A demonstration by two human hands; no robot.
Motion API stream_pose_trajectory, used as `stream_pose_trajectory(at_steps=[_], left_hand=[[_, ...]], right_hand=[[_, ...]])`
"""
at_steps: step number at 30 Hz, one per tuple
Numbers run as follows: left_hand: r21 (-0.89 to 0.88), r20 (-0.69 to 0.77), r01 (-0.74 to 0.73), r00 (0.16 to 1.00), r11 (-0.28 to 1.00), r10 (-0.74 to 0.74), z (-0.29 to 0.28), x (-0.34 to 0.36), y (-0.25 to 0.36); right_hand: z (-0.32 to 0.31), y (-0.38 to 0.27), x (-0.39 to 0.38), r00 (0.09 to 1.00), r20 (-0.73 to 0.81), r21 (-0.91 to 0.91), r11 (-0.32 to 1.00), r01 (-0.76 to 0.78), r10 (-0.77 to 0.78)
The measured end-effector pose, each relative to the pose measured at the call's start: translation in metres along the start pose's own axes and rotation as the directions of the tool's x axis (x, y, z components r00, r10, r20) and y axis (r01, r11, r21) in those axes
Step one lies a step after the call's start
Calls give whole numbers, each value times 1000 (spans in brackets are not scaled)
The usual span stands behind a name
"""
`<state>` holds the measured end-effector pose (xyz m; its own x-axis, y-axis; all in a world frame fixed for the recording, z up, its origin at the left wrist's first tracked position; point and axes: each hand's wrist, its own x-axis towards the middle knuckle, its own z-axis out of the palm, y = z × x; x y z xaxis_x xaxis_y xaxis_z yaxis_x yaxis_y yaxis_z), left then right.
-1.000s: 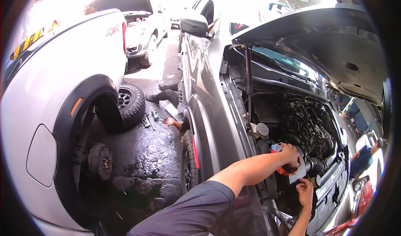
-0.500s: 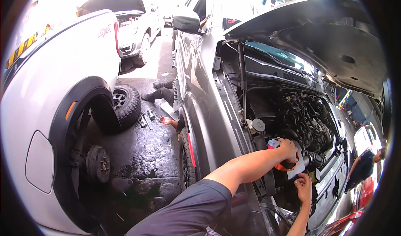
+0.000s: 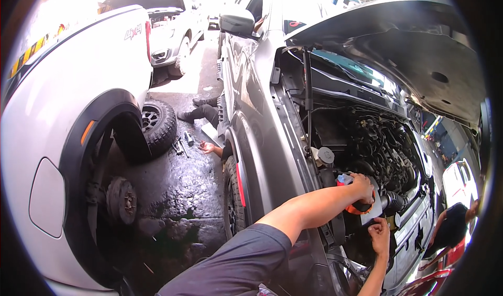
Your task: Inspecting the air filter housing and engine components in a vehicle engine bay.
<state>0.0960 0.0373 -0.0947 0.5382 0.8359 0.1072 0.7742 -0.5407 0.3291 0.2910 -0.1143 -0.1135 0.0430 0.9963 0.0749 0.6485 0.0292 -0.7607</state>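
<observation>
My left hand point(image 3: 362, 188) reaches across the fender into the engine bay. Its fingers curl over the top of an orange-and-black object point(image 3: 359, 209), whose kind I cannot make out. A blue-and-white piece point(image 3: 344, 179) with a red edge shows beside that hand. Behind the orange object is a pale flat-sided part point(image 3: 375, 208). Closer to me, my right hand point(image 3: 380, 235) is bent with fingers curled together, just below the pale part; whatever its fingertips hold, if anything, is hidden. A ribbed black hose point(image 3: 394, 199) runs to the right of both hands.
The raised hood point(image 3: 419, 49) hangs above the engine point(image 3: 382, 144), with a strut point(image 3: 307, 97) at its side. A person's hand point(image 3: 208, 147) sticks out from beneath the dark vehicle, near tools point(image 3: 181, 146) and a loose wheel point(image 3: 157, 125). Another person point(image 3: 449, 228) stands at right.
My hands hold nearly the same places and poses. The view has shifted slightly. At the right edge, the standing person appears lower and farther right, with an arm reaching down.
</observation>
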Motion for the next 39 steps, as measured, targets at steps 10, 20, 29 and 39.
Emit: stream_pose_trajectory(at_steps=[10,20,29,39], left_hand=[[25,-52,56,997,998,-55,12,10,4],[23,-23,21,1000,999,-21,10,11,2],[42,-14,22,1000,999,-22,9,13,8],[42,9,8,1000,999,-8,4,10,6]], right_hand=[[2,-5,1,1000,9,-4,1000,-4,4],[1,1,2,1000,12,19,1000,-17,17],[-1,-3,-2,1000,7,13,1000,-12,11],[-1,1,-1,1000,18,7,1000,3,-3]])
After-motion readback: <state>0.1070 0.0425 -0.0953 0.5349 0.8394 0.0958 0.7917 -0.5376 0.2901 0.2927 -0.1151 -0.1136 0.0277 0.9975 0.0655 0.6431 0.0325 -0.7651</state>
